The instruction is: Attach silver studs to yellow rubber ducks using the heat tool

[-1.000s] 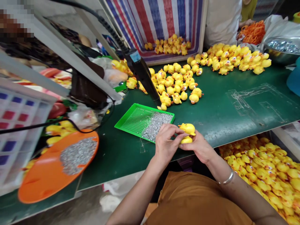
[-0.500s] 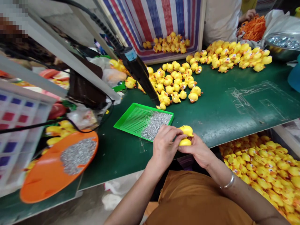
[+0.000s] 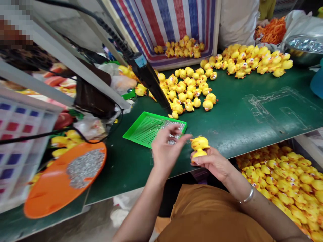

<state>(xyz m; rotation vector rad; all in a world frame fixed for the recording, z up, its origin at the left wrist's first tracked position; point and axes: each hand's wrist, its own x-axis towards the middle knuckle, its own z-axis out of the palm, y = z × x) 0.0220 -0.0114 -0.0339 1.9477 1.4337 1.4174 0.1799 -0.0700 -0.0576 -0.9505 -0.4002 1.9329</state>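
Observation:
My right hand (image 3: 210,163) holds a yellow rubber duck (image 3: 200,146) upright between thumb and fingers, over the front edge of the dark green workbench (image 3: 234,114). My left hand (image 3: 165,148) is blurred, with its fingers spread and nothing visible in them. It hangs apart from the duck, above the near corner of a green perforated tray (image 3: 143,131). Small silver pieces (image 3: 175,129) lie in the tray's right part, partly hidden behind my left hand. Many more yellow ducks (image 3: 186,89) are heaped on the bench beyond the tray.
An orange plastic dish (image 3: 47,195) with silver pieces lies at the left. A black cabled device (image 3: 148,79) slants down beside the ducks. A bin of ducks (image 3: 285,181) sits below the bench at right. A steel bowl (image 3: 305,48) stands at the far right.
My left hand has let go of the duck and moved left over the green tray, fingers spreading. My right hand still holds the duck, now turned slightly.

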